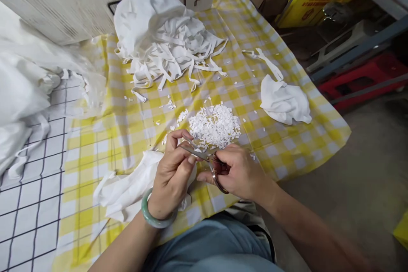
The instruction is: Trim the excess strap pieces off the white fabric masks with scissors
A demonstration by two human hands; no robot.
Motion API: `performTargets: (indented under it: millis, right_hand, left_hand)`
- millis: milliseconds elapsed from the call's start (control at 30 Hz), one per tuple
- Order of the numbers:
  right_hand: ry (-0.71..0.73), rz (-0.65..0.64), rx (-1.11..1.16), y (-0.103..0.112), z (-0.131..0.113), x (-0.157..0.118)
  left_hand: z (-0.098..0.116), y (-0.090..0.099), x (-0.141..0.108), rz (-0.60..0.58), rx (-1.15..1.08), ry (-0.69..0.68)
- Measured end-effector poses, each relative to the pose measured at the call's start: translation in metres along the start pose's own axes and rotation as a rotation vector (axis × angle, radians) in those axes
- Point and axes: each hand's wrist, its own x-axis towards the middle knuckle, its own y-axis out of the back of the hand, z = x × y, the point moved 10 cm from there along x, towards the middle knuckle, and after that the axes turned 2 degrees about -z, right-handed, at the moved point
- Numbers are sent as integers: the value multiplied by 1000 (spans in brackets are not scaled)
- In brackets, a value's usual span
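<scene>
My right hand point(237, 170) is closed on the handles of a pair of scissors point(214, 171), whose blades point left toward my left hand point(174, 170). The fingers of my left hand pinch white fabric beside the blade tips; a green bangle circles that wrist. Part of a white cloth piece point(134, 187) lies beneath and left of my left hand. Just beyond both hands sits a heap of small white clippings point(215, 125).
A large pile of white strapped cloth point(159, 38) lies at the back against a cardboard box point(63, 12). One white piece point(285, 100) rests at right. More white cloth in clear plastic point(22, 89) is at left. A metal shelf frame point(360, 44) stands at right.
</scene>
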Motion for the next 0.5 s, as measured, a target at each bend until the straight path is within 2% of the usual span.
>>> performTargets:
  millis: [133, 233, 333, 400, 433, 500]
  right_hand:
    - [-154, 20, 7, 2, 26, -8]
    - [-307, -36, 167, -8, 48, -15]
    - [-359, -56, 325, -12, 57, -20]
    - [-333, -37, 338, -7, 54, -21]
    - [-314, -29, 315, -4, 51, -21]
    - [-257, -4, 244, -1, 41, -23]
  left_hand:
    - [-5, -13, 7, -60, -12, 47]
    - [-14, -21, 6, -66, -61, 83]
    - [-21, -20, 6, -47, -116, 112]
    - [-18, -4, 9, -27, -134, 126]
    - [-14, 11, 10, -13, -124, 133]
    - [1, 57, 9, 53, -19, 134]
